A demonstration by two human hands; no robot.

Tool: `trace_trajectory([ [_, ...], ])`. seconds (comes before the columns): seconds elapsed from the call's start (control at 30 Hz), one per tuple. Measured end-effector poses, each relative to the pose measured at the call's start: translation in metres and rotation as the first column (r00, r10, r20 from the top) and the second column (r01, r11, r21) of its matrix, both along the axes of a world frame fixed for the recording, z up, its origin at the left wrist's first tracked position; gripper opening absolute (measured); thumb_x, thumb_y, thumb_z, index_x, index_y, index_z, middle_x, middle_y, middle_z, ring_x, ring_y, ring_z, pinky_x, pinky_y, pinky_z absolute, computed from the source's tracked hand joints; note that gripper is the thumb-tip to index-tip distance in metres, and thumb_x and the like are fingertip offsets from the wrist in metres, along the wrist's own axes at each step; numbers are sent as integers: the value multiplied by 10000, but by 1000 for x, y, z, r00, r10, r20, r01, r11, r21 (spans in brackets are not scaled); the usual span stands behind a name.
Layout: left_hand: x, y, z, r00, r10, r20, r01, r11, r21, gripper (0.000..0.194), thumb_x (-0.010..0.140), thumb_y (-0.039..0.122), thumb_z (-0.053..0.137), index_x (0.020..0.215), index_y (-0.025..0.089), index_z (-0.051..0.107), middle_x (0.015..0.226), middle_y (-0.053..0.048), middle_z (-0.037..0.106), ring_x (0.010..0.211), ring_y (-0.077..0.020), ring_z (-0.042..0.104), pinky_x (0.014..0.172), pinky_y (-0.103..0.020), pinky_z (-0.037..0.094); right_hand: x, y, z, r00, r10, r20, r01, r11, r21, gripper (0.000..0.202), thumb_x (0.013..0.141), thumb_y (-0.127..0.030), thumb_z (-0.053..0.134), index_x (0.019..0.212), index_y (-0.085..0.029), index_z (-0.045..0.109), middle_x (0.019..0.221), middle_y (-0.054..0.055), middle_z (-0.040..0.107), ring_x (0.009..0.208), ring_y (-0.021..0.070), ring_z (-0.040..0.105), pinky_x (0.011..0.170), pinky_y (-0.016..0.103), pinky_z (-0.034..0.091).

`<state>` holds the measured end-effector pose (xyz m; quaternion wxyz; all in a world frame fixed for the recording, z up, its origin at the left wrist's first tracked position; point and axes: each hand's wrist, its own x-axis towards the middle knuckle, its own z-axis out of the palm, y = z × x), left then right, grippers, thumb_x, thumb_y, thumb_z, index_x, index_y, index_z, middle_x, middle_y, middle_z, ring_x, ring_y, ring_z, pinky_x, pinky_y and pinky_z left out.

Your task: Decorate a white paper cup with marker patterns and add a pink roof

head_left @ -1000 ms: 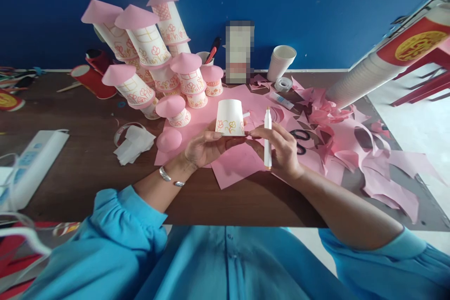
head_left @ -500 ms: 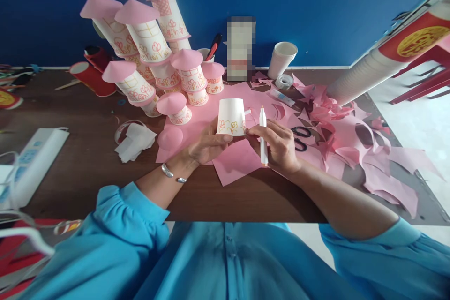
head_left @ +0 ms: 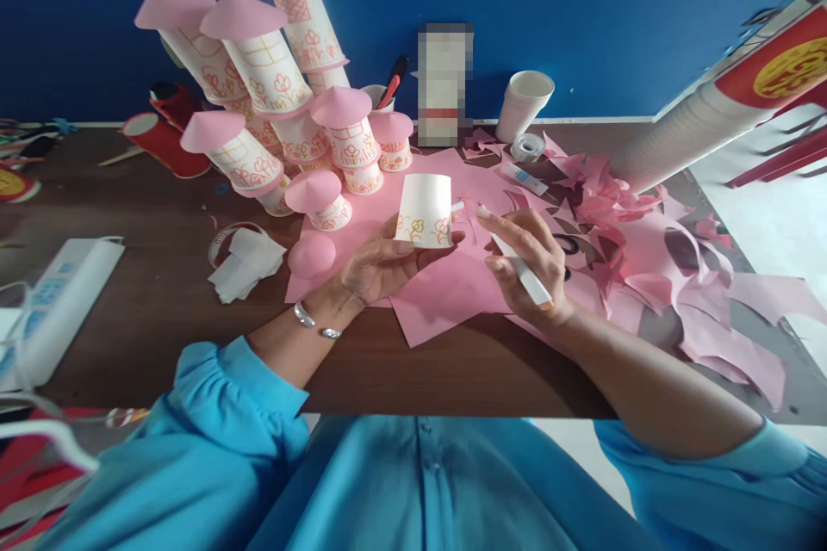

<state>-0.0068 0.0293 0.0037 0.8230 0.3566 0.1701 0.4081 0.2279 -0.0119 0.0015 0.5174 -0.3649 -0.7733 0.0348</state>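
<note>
My left hand (head_left: 381,263) grips an upside-down white paper cup (head_left: 425,205) by its rim, fingers behind and thumb in front. Orange and yellow flowers are drawn along the lower part of the cup. To its right, apart from the cup, my right hand (head_left: 533,263) is closed round a white marker (head_left: 526,275), whose lower end points toward my wrist; its tip is hidden by the fingers. Both hands are above pink paper (head_left: 439,297) on the brown table. Behind the cup stand decorated cup towers (head_left: 277,90) with pink cone roofs.
Pink paper scraps (head_left: 665,250) cover the right side, with a tall stack of cups (head_left: 685,133) leaning over them. At the back are white cups (head_left: 525,103), a tape roll (head_left: 526,147) and a glue tube (head_left: 525,178). White tissue (head_left: 249,263) and a power strip (head_left: 65,301) lie left.
My right hand has drawn back rightward from the cup, and the marker has swung from upright to slanted. The cup, in my left hand, has turned slightly.
</note>
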Motion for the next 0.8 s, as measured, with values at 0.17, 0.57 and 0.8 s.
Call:
trace_trajectory([
  [0.17,-1,2,-4,1000,4,-9,-4,1000,8,445,788,345,860,1200,199,779,1190,-98,833,1305,-372,732,1294,-582,424,2,-1,8,999,4,-36,-4,1000,9,356,1103,-325,584,1440,-285,691,1024,72,734,859,215,685,745,364,624],
  [0.57,-1,1,-3,998,-53,-16,53,998,-17,480,830,342,853,1282,203,773,1285,-106,817,1265,-341,755,1198,-526,541,0,-1,1,992,35,-118,-45,995,-87,380,1097,-321,626,1475,-284,634,1095,82,726,835,201,720,818,408,647],
  [0.8,1,-1,-1,999,12,-49,-12,1000,2,692,809,290,881,1462,259,656,1437,-110,745,1268,-315,741,1215,-505,506,3,-1,2,992,19,-126,-33,994,-108,293,1095,-385,628,1342,-266,732,1003,66,767,808,201,689,720,356,601],
])
